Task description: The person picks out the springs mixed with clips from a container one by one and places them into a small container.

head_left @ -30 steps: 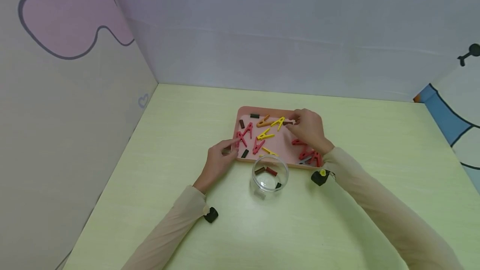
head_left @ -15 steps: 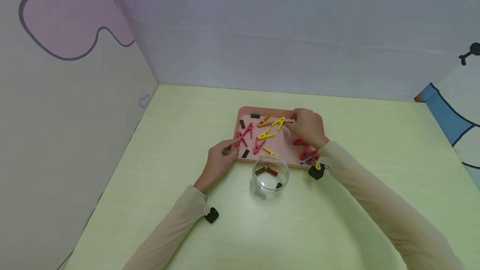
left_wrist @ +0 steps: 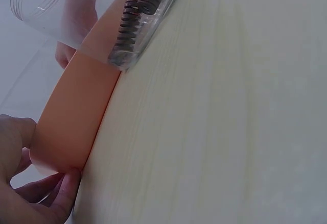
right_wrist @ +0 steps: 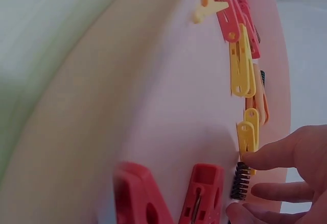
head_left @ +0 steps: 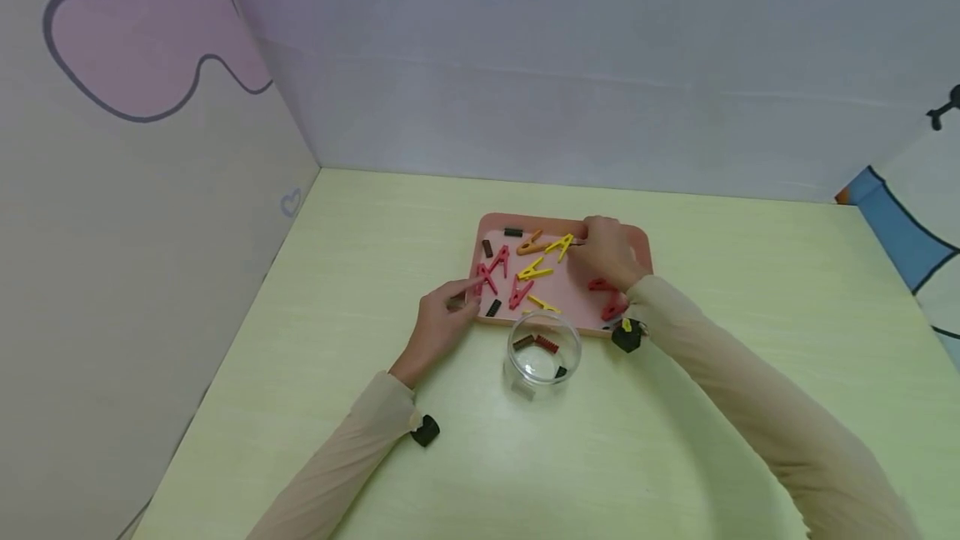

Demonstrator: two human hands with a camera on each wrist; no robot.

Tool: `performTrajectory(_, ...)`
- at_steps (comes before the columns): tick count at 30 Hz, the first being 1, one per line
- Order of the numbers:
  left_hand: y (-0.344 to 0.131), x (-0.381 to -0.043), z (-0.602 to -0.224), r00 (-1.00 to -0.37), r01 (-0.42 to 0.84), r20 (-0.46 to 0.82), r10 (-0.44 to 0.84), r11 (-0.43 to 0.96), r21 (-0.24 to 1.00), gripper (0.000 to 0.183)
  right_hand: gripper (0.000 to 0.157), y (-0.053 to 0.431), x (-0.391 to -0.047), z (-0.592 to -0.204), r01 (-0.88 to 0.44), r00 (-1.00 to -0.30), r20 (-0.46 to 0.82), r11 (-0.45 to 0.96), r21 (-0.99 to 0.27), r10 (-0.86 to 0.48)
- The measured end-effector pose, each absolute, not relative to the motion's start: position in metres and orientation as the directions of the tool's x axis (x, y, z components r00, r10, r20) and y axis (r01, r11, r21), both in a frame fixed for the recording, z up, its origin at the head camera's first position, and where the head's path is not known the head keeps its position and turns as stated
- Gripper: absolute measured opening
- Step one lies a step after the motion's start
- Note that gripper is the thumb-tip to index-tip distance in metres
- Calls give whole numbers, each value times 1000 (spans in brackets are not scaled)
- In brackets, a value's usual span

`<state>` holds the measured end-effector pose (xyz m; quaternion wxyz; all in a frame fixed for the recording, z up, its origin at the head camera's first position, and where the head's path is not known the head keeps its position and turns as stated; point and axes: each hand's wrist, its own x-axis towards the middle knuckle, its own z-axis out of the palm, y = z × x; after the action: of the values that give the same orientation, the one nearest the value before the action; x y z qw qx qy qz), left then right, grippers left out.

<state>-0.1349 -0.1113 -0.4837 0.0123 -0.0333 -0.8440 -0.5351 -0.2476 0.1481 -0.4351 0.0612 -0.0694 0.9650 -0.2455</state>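
My left hand (head_left: 441, 315) grips the front left corner of the pink tray (head_left: 561, 222), thumb low on its outer wall in the left wrist view. At the tray's back right, my right hand (head_left: 609, 250) has its fingertips at the two ends of a small dark coil spring (right_wrist: 240, 180), beside a yellow clothespin (right_wrist: 248, 132). Other clothespins lie about the tray, among them a red one (right_wrist: 204, 193), a pink one (head_left: 521, 294) and an orange one (head_left: 530, 247). More springs lie there too, such as a black one (head_left: 513, 232) and a brown one (head_left: 487, 248).
A clear round jar (head_left: 517, 365) stands just in front of the tray, with a few springs (left_wrist: 129, 25) inside. The pale wooden table (head_left: 390, 232) meets a wall (head_left: 570, 107) behind and a printed panel (head_left: 165, 215) on the left.
My right hand has shifted slightly left and closer in on the spring, covering more of it in the head view. The left hand stays on the tray.
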Motion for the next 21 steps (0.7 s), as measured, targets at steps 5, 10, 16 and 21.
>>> performTrajectory(5, -111, -134, -482, -997, 70, 57, 44, 425, 902, 32, 17, 147, -246, -435, -103, -982, -90, 871, -481, -166)
performTrajectory(10, -112, -134, -483, -997, 70, 57, 43, 428, 901, 32, 12, 144, -245, -433, -108, -979, -103, 876, -470, -176)
performTrajectory(16, -112, -134, -484, -997, 72, 59, 44, 431, 899, 31, 24, 142, -246, -434, -112, -974, -129, 894, -433, -185)
performTrajectory(21, -112, -134, -485, -997, 71, 59, 41, 429, 900, 31, 27, 142, -249, -432, -112, -971, -149, 902, -416, -189)
